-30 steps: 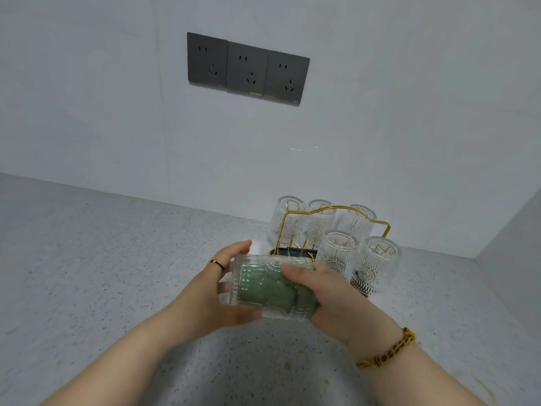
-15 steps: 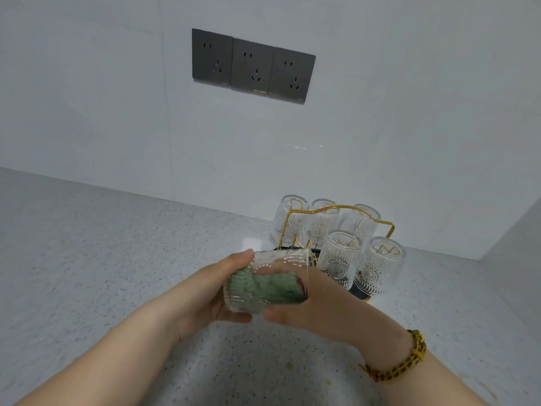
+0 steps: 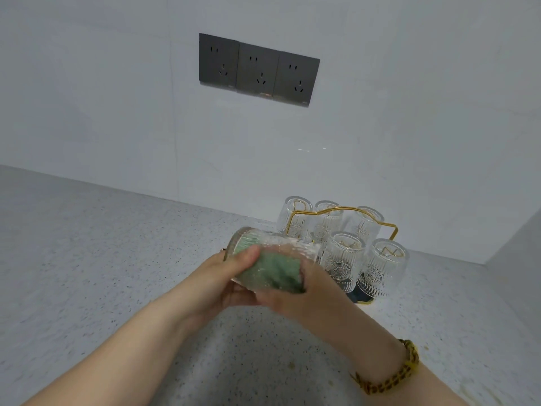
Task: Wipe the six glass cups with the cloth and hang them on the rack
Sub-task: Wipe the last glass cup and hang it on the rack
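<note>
I hold a ribbed glass cup (image 3: 251, 241) on its side above the counter, its base toward the upper left. A green cloth (image 3: 275, 269) is stuffed inside it. My left hand (image 3: 222, 279) grips the cup from the left, thumb across its side. My right hand (image 3: 295, 291) wraps the mouth end and presses the cloth in. Just behind stands a gold wire rack (image 3: 389, 227) with several patterned glass cups (image 3: 342, 256) hanging upside down on it.
The speckled grey countertop (image 3: 102, 259) spreads to the left and front. A white tiled wall with three dark sockets (image 3: 257, 70) rises behind. A side wall (image 3: 515, 259) closes the corner at the right, near the rack.
The cup has turned in my hands and tilted, its base now up and to the left. Both hands have shifted slightly up and toward the rack. The cloth stays inside.
</note>
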`<state>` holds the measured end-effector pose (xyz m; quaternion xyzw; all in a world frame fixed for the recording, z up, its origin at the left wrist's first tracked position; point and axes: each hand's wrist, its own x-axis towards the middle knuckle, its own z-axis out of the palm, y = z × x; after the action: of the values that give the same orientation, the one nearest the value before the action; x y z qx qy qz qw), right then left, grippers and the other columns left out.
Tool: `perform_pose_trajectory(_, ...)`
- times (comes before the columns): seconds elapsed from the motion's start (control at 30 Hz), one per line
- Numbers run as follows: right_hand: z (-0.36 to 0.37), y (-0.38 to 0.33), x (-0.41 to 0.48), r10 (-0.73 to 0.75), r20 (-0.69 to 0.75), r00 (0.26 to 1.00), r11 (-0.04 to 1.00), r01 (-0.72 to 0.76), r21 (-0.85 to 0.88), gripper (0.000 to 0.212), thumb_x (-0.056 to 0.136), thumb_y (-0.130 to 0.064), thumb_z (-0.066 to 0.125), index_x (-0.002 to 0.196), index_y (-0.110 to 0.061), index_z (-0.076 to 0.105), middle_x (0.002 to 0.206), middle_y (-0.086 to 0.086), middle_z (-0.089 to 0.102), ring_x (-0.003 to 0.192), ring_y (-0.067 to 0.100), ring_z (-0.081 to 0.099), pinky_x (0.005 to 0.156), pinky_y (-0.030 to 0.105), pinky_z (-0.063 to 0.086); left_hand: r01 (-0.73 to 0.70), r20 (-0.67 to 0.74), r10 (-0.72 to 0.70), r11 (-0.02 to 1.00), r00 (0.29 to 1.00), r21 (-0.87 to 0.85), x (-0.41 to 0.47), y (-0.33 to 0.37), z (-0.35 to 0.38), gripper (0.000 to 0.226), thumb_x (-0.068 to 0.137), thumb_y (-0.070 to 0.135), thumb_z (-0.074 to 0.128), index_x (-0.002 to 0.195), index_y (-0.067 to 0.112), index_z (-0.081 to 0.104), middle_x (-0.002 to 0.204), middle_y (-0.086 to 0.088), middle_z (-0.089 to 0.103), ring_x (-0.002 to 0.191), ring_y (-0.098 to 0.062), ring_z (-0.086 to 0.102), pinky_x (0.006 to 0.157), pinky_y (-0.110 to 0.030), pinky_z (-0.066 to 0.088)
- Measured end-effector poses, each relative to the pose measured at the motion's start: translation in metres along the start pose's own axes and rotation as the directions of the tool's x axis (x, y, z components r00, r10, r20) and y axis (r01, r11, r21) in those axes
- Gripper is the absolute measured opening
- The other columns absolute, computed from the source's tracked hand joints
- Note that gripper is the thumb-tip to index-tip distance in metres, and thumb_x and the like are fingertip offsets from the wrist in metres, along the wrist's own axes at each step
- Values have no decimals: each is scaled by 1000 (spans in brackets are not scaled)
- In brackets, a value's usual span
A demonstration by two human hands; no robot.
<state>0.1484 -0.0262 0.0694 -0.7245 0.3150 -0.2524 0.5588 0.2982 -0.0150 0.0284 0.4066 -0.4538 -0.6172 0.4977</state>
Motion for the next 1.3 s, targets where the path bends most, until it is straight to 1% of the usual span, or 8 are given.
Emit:
perform_pose_trajectory(0.17,2,-3,0,-28,11,1000,956,30,-292,35,85,-4,54,79,-38,55,72,-18,60,66,-9,55,62,6,43,188,18,-188,981,982,-50,0,-4,3,46,65,51,50,89,18,71,91,-10,71,76,-20,66,83,-36,51)
perform_pose_trajectory(0.37,-9,-2,-1,256,32,966,662,-199,722,16,75,-6,53,89,-2,62,74,9,73,65,19,70,56,26,57,-43,-23,46,989,999,142,-1,-2,-1,72,46,54,76,111,40,50,114,3,64,104,-16,63,89,-33,53)
perform_pose_trajectory(0.53,-2,-3,-3,215,14,977,621,-148,770,47,68,-13,55,109,8,55,92,16,71,74,23,69,66,29,58,-161,-64,181,958,981,237,-3,-4,-7,94,25,55,83,110,34,50,104,3,66,88,-5,66,70,-20,55)
perform_pose_trajectory(0.63,0,-4,-7,106,-50,993,959,-89,268,23,80,0,56,99,-12,61,72,-9,70,63,0,65,56,14,51,-44,-43,47,997,998,61,-5,0,-4,67,43,46,81,102,17,67,90,-5,74,78,-17,70,64,-28,58)
perform_pose_trajectory(0.77,2,3,-7,-52,-5,999,923,46,-382,21,83,-12,58,92,-30,62,69,-9,62,57,0,56,54,15,46,174,21,-173,980,985,-91,-7,1,2,28,66,38,65,76,15,77,86,-10,74,70,-19,67,72,-34,56)
perform_pose_trajectory(0.9,1,0,-5,26,-119,993,996,-15,93,22,82,-2,58,86,-22,66,67,-13,68,68,-1,63,63,14,48,88,58,-87,996,995,-26,-9,0,-1,38,60,40,72,92,20,73,90,-3,74,79,-16,68,74,-32,56)
perform_pose_trajectory(1.07,-9,7,1,207,66,976,606,-181,775,45,76,-18,54,115,5,56,107,20,67,91,29,66,76,34,55,-98,47,93,988,995,120,-5,1,-8,92,37,31,83,121,28,46,101,-2,69,85,-18,69,62,-26,55)
perform_pose_trajectory(1.3,-2,7,-6,-20,-48,999,985,12,-172,23,75,-14,65,94,-27,58,67,-11,65,61,-1,60,56,12,46,26,-46,-19,990,999,137,-5,5,-3,50,51,50,75,82,11,65,61,-4,69,49,-15,63,46,-22,51)
